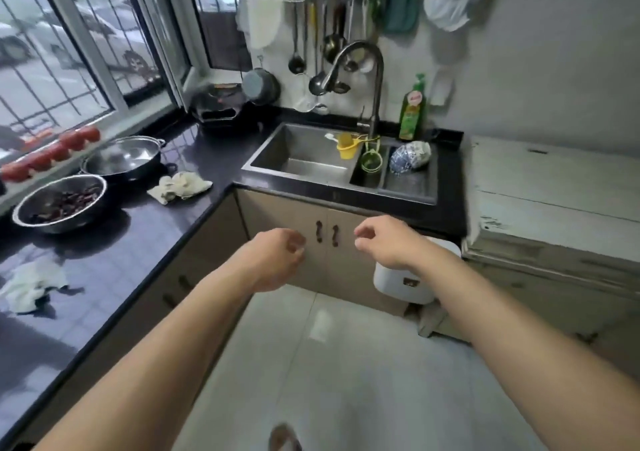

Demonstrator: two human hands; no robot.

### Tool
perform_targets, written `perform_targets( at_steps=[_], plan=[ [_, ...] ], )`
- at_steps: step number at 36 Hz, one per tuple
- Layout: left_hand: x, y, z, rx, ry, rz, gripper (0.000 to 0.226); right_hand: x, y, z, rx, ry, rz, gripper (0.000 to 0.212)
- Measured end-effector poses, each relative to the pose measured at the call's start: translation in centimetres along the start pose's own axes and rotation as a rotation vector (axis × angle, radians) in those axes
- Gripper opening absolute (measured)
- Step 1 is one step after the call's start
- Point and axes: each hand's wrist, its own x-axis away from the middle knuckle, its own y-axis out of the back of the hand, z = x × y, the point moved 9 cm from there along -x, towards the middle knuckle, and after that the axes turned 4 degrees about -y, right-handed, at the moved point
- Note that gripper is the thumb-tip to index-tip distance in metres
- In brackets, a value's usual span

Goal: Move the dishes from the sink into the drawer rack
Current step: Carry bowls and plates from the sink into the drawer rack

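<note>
A steel sink (273, 149) is set in the dark counter ahead of me. On its right drain section lie blue-and-white patterned bowls (408, 158), tipped on their sides. My left hand (280, 255) and my right hand (384, 243) hang in the air in front of the two cabinet doors (325, 239) under the sink. Both hands are loosely curled and hold nothing. They are well short of the sink and the bowls. No drawer rack shows in this view.
A yellow hanging cup (346, 146) and green strainer (371, 161) sit in the sink by the tap (367, 80). Green dish soap (412, 111) stands behind. Steel pot (124, 158), bowl of dark food (60, 203) and cloths (180, 186) are on the left counter. A white bin (398, 282) hangs right.
</note>
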Motion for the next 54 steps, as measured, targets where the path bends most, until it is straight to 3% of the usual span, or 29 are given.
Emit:
perform_targets(
  at_steps=[13,19,28,33,42,45,49,52,54],
  plan=[
    [-20.9,-0.9,0.1,0.079,-0.035,0.077,0.032,-17.9,4.5,-5.4,-0.042,-0.127,0.051,0.034],
    [-30.8,-0.7,-4.5,0.099,-0.112,0.100,0.035,-24.9,9.5,-11.6,-0.235,-0.248,-0.117,0.030],
    [-40.4,-3.8,-6.7,0.176,-0.086,0.156,0.020,-33.7,9.2,-19.2,-0.447,-0.374,-0.156,0.025],
    [-47.4,-4.4,-7.0,0.114,-0.049,0.190,0.029,-41.7,10.7,-21.7,-0.512,-0.368,-0.191,0.026],
    [-57.5,-4.2,-7.9,0.079,0.016,0.194,0.028,-50.8,8.4,-27.2,-0.654,-0.541,-0.133,0.013],
    [-59.6,-4.8,-7.2,0.114,0.048,0.182,0.027,-53.5,8.1,-29.4,-0.639,-0.585,-0.135,0.025],
    [-61.1,-6.1,-6.4,0.143,0.088,0.251,0.025,-57.2,13.2,-32.5,-0.467,-0.553,-0.379,0.022],
    [-62.5,-6.4,-5.9,0.155,0.101,0.261,0.023,-59.7,17.8,-34.9,-0.361,-0.593,-0.617,0.041],
    [-62.9,-6.5,-5.7,0.150,0.106,0.274,0.023,-61.2,18.8,-36.4,-0.359,-0.661,-0.625,0.056]
  ],
)
